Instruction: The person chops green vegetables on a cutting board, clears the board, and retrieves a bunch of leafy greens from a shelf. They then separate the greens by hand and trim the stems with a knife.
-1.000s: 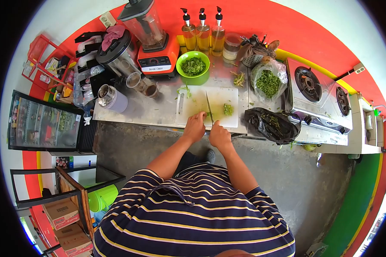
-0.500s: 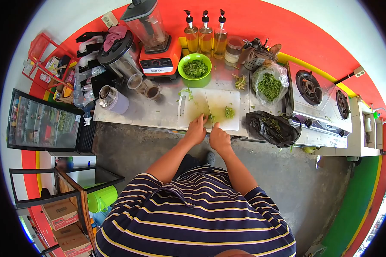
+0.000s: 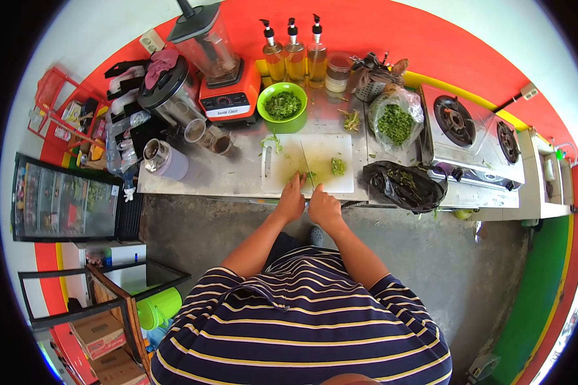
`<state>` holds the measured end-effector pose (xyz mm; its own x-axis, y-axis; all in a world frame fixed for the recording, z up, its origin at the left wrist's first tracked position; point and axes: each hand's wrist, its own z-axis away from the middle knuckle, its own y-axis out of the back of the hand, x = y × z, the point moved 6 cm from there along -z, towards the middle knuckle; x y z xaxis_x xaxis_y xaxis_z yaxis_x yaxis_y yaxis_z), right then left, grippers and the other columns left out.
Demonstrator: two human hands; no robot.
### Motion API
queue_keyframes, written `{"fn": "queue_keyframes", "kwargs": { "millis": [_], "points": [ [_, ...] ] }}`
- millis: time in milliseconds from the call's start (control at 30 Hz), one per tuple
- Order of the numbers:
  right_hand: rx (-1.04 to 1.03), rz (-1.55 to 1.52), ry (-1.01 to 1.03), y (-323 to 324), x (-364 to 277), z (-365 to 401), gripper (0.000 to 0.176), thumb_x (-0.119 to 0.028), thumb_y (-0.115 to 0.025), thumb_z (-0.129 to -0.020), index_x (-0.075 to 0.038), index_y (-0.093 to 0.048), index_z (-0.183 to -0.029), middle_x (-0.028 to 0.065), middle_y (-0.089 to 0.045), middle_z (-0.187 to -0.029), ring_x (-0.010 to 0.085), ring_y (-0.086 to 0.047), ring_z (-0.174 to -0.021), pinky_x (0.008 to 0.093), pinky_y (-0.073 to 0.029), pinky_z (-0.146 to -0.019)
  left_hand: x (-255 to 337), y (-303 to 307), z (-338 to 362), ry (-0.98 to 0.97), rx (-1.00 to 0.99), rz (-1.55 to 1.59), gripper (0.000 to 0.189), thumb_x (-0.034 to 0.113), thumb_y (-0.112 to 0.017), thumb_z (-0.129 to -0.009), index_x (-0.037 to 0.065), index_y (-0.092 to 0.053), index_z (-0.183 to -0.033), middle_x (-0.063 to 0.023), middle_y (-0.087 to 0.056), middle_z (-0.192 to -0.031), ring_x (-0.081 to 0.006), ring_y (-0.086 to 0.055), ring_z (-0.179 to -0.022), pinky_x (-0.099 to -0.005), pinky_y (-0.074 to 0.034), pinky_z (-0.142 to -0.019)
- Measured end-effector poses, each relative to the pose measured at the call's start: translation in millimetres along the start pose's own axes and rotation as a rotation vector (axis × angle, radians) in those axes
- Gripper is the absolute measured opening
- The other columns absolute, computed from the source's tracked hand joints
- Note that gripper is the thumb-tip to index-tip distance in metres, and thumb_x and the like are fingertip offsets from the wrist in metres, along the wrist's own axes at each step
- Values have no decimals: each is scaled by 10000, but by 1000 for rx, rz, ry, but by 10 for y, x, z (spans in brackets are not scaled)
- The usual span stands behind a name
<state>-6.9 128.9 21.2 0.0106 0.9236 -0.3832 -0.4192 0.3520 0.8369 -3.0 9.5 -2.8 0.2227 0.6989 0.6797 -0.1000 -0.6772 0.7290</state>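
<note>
On the steel counter lies a white cutting board (image 3: 276, 176). A knife (image 3: 306, 156) crosses it, its handle in my right hand (image 3: 325, 206), whose fingers are wrapped round it. My left hand (image 3: 291, 201) is closed at the board's front edge, its fingertips pressed on green stalks (image 3: 311, 175) beside the blade. A small pile of chopped greens (image 3: 338, 167) sits on the board to the right of the knife. A few loose leaves (image 3: 273, 142) lie at the board's upper left corner. Behind the board stands a green bowl (image 3: 282, 124) holding chopped leaves.
A black plastic bag (image 3: 404, 186) lies right of the board, with a clear bag of greens (image 3: 395, 125) behind it. Further right is a gas stove (image 3: 475, 138). A red blender (image 3: 228, 99), oil bottles (image 3: 295, 58), cups (image 3: 221, 144) and a metal-topped container (image 3: 167, 159) stand behind and left.
The camera view has shifted slightly, so the counter items appear a little to the left. Both hands remain at the board's front edge, the knife still in my right hand.
</note>
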Motion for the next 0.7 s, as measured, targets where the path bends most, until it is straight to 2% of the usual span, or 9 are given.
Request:
{"fn": "queue_keyframes", "kwargs": {
  "millis": [67,167,233,333,433,533,700],
  "points": [
    [-14,9,4,-108,31,48,286,-130,-546,-928,36,-445,-1139,288,-704,-972,434,-712,-934,504,-565,-847,32,-25,25,-28,23,-10,713,-90,-470,-817,-170,-200,-1472,-256,-437,-1507,-463,-376,-1380,-473,-319,-1155],
    [18,14,41,-106,101,36,293,-132,-551,-925,35,-441,-1139,290,-703,-968,432,-712,-935,499,-569,-841,26,-65,19,36,33,28,746,-78,-483,-817,-140,-189,-1500,-263,-396,-1531,-449,-373,-1388,-488,-302,-1159],
    [48,-16,1,-57,213,10,293,-128,-551,-923,36,-439,-1137,295,-700,-967,437,-710,-936,501,-567,-843,35,-118,2,73,19,-146,760,-58,-503,-817,-100,-217,-1520,-264,-333,-1568,-423,-341,-1426,-514,-271,-1170],
    [110,-40,-45,50,394,35,290,-118,-546,-918,38,-434,-1136,309,-695,-969,449,-704,-936,509,-564,-843,51,-220,-93,104,1,-172,749,-36,-509,-823,-62,-261,-1529,-259,-270,-1600,-394,-289,-1470,-539,-234,-1182],
    [142,-61,-68,99,573,20,282,-113,-534,-918,40,-435,-1133,328,-687,-974,467,-697,-934,523,-558,-843,119,-315,-248,23,4,-112,741,-32,-510,-823,-44,-288,-1529,-262,-252,-1605,-374,-254,-1494,-545,-212,-1192],
    [147,-108,-65,192,619,46,272,-119,-526,-920,46,-445,-1119,345,-679,-968,486,-688,-924,540,-551,-839,192,-322,-345,23,-21,-88,753,-36,-514,-820,-20,-287,-1538,-243,-254,-1611,-364,-247,-1501,-544,-206,-1196],
    [127,-176,14,215,513,54,271,-137,-529,-921,66,-460,-1087,366,-666,-941,513,-676,-893,567,-541,-822,192,44,-281,21,25,-152,745,-29,-530,-823,-8,-303,-1532,-216,-307,-1598,-382,-225,-1506,-564,-205,-1190]
  ]
}}
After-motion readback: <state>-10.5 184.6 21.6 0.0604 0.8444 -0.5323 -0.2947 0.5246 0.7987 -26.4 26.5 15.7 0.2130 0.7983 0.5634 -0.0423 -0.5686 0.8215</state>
